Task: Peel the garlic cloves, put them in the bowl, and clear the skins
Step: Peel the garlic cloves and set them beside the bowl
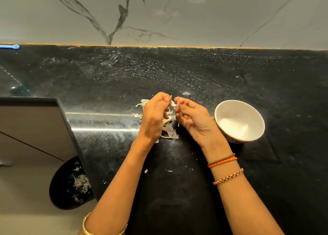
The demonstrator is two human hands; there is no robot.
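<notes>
1. The left hand (154, 117) and the right hand (191, 118) are meeting just above the black counter (230, 78), fingertips almost touching, both curled in a fine pinch.
2. The right hand is pinching a small pale garlic clove (177, 104) between thumb and forefinger; the left hand is pinching a papery flake of skin at the clove's tip, and something pale is showing under its palm, though what it is cannot be told.
3. The clove is likely handling as a small, light, firm thing, and smooth enough to slip once bare, so a hold across its flat sides, back from the tip being stripped, looks safest.
4. The skin is thin, dry and brittle; it is probably tearing in scraps rather than coming off whole, so it wants nipping at a loose edge with the nails.
5. Loose skins (168, 133) are lying directly beneath the pinch and just to its left, light enough to scatter at a breath.
6. The white bowl (239, 121) is standing just right of the right hand; its contents are too washed out to read.
7. A dark bin (71, 183) holding skins is sitting low to the left, below the counter edge.
</notes>
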